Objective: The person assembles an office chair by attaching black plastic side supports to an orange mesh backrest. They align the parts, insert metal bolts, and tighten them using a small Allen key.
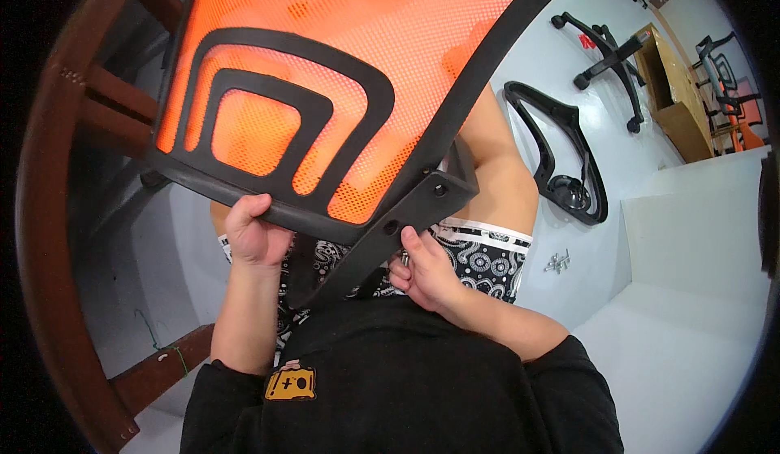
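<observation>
An orange mesh chair back (325,72) with a black plastic frame fills the upper middle, tilted over my lap. My left hand (253,234) grips the lower black edge of this frame. My right hand (426,273) is closed under the black bracket arm (406,210) of the backrest, next to its screw holes, pinching a small metal screw whose tip just shows above the fingers. My black shirt and patterned shorts lie below.
A black chair armrest piece (569,157) lies on the pale floor to the right, with several loose screws (557,262) near it. A black chair wheel base (605,52) and a cardboard box (670,96) sit farther right. A dark red wooden frame (57,234) curves along the left.
</observation>
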Demonstrator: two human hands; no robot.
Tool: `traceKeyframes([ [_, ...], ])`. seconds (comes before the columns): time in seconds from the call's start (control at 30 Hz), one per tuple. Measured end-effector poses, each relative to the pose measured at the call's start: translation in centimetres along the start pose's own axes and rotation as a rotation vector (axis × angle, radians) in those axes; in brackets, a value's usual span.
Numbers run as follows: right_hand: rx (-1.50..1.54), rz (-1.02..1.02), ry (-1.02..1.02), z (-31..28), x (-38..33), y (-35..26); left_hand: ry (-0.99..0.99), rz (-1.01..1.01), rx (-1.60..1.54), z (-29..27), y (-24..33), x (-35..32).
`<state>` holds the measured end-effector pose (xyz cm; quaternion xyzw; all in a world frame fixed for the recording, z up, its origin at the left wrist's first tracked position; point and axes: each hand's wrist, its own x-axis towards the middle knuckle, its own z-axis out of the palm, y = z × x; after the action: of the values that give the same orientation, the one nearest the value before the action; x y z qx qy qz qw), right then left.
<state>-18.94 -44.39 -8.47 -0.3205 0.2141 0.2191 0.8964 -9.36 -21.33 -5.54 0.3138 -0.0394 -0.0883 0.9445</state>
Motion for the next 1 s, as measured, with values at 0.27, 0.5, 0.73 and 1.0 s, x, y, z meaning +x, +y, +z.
traceKeyframes([
  [0.27,-0.149,0.236,-0.181,-0.6,-0.6,-0.1,-0.064,-0.099,0.007,-0.9,3.1,0.4],
  [0.5,-0.943,0.024,-0.237,0.6,-2.6,-1.6,0.035,-0.171,0.146,-0.7,4.0,-2.3],
  [0.73,-1.371,0.140,-0.371,-3.4,-7.1,-9.9,0.065,-0.201,0.048,-1.6,2.8,-5.4],
  [1.0,-1.223,-0.217,-0.028,-5.3,-5.4,-9.6,0.048,-0.247,-0.026,-2.1,2.6,-5.2],
])
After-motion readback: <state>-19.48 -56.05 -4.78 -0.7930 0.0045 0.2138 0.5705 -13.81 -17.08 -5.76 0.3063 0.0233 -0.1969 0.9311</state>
